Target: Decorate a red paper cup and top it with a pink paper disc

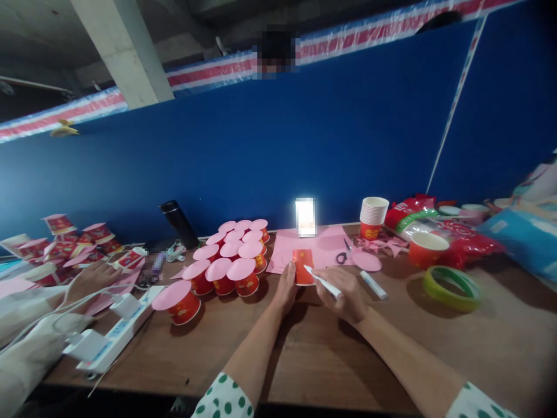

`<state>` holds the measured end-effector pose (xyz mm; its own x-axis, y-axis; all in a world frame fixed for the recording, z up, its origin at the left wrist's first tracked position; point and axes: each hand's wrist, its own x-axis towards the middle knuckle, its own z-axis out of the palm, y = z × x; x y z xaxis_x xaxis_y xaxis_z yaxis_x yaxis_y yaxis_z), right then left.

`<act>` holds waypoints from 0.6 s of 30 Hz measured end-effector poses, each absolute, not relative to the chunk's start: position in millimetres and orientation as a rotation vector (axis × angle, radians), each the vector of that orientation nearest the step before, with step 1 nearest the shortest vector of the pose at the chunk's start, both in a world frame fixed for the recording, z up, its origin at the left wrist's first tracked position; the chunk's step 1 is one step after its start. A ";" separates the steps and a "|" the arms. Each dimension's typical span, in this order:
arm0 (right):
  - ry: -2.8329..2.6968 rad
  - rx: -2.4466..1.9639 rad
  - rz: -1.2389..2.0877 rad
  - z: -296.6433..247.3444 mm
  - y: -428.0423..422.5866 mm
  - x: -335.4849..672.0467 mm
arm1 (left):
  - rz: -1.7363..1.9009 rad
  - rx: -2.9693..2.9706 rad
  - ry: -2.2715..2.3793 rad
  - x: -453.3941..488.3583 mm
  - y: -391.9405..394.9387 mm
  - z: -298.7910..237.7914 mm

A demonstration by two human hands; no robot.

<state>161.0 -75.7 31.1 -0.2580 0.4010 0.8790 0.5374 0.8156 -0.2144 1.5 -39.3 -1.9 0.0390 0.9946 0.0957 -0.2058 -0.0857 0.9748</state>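
Observation:
My left hand (286, 288) presses against the side of a red paper cup (303, 266) that stands upside down on a pink sheet of paper (319, 244). My right hand (342, 296) is closed round a white pen (322, 282) whose tip touches the cup's rim. A white pen cap or glue stick (373, 285) lies just right of my right hand. Small scissors (343, 254) and a pink paper disc (366, 261) rest beyond it.
Several red cups topped with pink discs (226, 261) cluster at the left. A stack of white-lined cups (373, 217), a lone cup (426, 248), a green tape roll (452, 287) and packets sit right. A power strip (113, 334) and another person's hand (89, 278) are far left.

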 end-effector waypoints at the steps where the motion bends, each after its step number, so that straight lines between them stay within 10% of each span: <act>1: -1.885 -0.711 -0.145 31.5 -75.9 160.9 | 1.318 1.153 0.967 1.5 -39.5 -1.7; 18: -1.895 -0.652 -0.174 38.5 -78.7 160.1 | 1.312 1.124 0.896 2.9 -44.8 5.5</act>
